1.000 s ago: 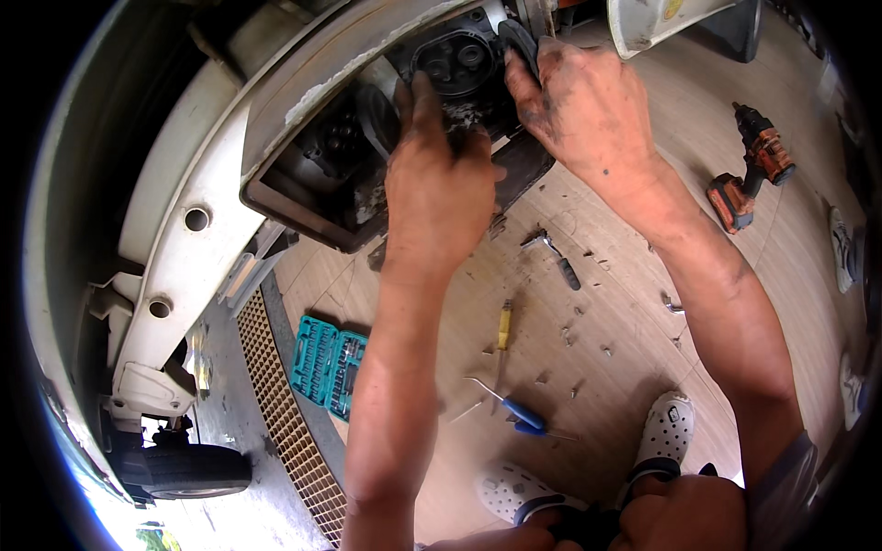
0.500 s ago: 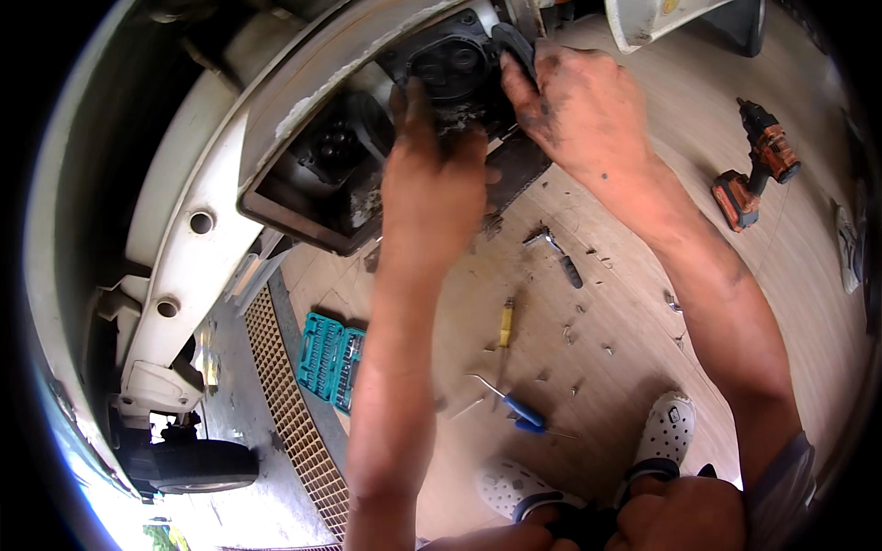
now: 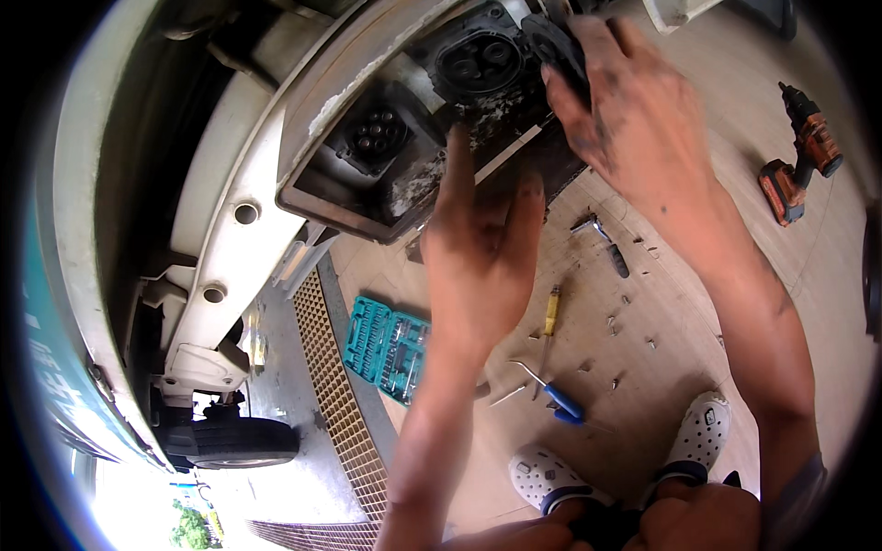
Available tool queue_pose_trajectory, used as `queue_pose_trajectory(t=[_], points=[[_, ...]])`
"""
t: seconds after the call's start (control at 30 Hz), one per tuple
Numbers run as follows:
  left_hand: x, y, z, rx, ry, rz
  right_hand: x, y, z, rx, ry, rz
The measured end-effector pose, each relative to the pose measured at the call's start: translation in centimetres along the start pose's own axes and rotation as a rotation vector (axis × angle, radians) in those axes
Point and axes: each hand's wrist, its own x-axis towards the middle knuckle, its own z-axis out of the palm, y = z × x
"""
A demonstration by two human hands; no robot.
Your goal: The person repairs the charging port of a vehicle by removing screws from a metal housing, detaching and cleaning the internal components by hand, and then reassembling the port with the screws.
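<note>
A black rounded cover (image 3: 552, 48) is held tilted by the right fingers (image 3: 599, 48); beyond the left fingertips (image 3: 457, 145), a black oval socket (image 3: 480, 64) is exposed.

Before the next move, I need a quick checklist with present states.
1. Right grip on right cap: ok, cap pinched.
2. Left grip off left cap: cannot tell; a fingertip comes close in view.
3. Left socket uncovered: ok.
4. Right socket uncovered: ok.
5. Floor clear of loose screws: not ok, several lie about.
6. Drill apart from shoes: ok.
</note>
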Motion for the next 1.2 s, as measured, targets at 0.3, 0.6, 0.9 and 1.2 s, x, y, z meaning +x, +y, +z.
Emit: queue_pose_trajectory(t=[0.3,0.6,0.9,1.2], points=[[-3.1,-0.8,-4.3,-0.091,0.246,-0.113,-1.1,-3.7,2.0,0.392,-0.046,-0.192],[-1.6,0.5,-4.2,-0.145,0.112,-0.118,1.3,-3.4,4.6,0.583,-0.201,0.012],[0.5,-0.1,-3.8,-0.084,0.13,-0.027,2.3,-3.8,6.5,0.566,-0.171,-0.046],[1.0,0.1,-3.6,-0.126,0.162,-0.164,1.6,-4.0,7.9,0.596,-0.052,-0.098]])
